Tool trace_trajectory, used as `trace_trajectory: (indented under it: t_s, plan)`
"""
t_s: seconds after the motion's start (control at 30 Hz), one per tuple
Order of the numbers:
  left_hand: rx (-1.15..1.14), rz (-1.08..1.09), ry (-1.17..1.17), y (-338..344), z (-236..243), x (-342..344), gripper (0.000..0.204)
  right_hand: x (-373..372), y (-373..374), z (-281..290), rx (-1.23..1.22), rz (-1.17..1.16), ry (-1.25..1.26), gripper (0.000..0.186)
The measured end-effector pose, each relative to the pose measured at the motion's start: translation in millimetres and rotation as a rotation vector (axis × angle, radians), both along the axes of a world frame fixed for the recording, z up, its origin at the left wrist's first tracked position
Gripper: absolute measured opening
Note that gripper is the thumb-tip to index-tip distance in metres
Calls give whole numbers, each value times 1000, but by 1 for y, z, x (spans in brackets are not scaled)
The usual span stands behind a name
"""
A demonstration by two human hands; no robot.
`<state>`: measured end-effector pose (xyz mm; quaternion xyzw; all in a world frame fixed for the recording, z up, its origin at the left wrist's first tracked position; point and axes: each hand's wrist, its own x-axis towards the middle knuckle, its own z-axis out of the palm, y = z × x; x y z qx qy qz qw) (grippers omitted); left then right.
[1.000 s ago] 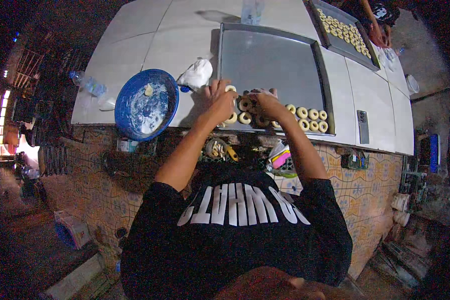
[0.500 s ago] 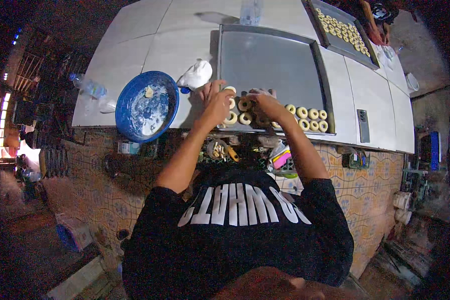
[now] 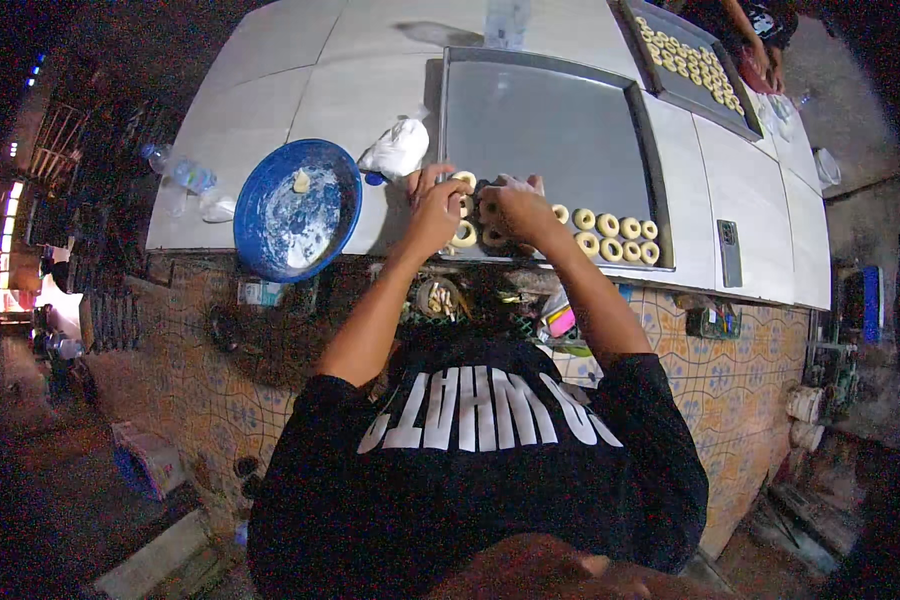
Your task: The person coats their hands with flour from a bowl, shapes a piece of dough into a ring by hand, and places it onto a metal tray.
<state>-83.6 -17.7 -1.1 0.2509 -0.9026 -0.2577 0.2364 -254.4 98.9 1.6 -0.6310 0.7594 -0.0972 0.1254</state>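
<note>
Rows of pale dough rings (image 3: 608,225) lie along the near edge of a large grey metal tray (image 3: 540,120). Over the tray's near left corner, my left hand (image 3: 434,207) has its fingers closed around a dough ring (image 3: 464,182). More rings sit just below and beside these fingers. My right hand (image 3: 522,208) is bent down over the same rows, a little to the right. Its fingers are curled and their tips are hidden, so what they hold cannot be made out. Rings under this palm are in shadow.
Left of the tray stands a blue basin (image 3: 260,190) with floury residue and a dough lump (image 3: 301,181). A white bag (image 3: 398,148) lies between them. At far right is a second tray (image 3: 660,85) of rings, near another person's hands (image 3: 766,62). A phone (image 3: 729,250) lies right.
My right hand has shifted slightly left and lower over the rings, with its fingers more bunched. My left hand stays at the tray corner. The other person's hands moved at the far right.
</note>
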Motion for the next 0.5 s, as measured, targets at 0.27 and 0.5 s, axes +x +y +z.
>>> trace_trajectory:
  t_s: [0.27, 0.5]
  plan:
    - [83, 1, 11, -4, 0, 7, 17, -4, 4, 22, 71, -4, -60, 50]
    - [-100, -8, -62, 14, 16, 11, 17, -51, 46, 37, -249, -347, -221, 37]
